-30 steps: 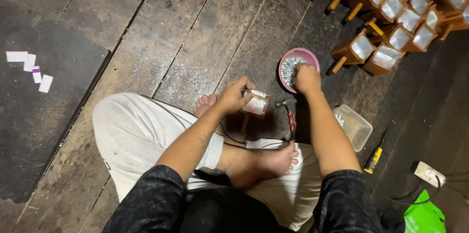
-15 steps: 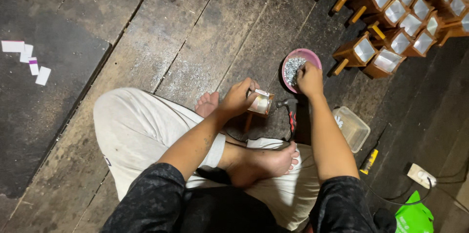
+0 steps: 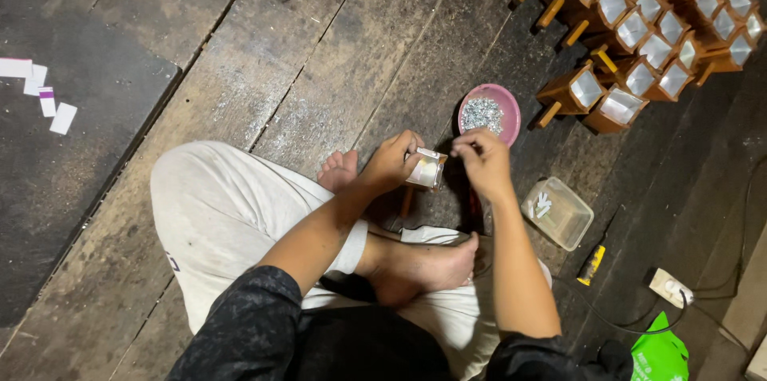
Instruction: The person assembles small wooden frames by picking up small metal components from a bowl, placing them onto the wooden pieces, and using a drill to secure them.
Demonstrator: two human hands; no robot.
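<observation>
Right hand (image 3: 483, 159) came back from the pink bowl (image 3: 508, 101) of silvery bits, fingers pinched as if on a tiny piece I couldn't make out, and met the small wooden holder (image 3: 425, 170) gripped in left hand (image 3: 391, 164) over the floor.

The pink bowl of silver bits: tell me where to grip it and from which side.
Grip the pink bowl by its bare rim on the near right side, probably coming from above with the right hand, the closer one. It sits upright and open on the floor, filled with small silvery pieces, so a level lift seems safest. The wooden pieces crowd its far right.
</observation>
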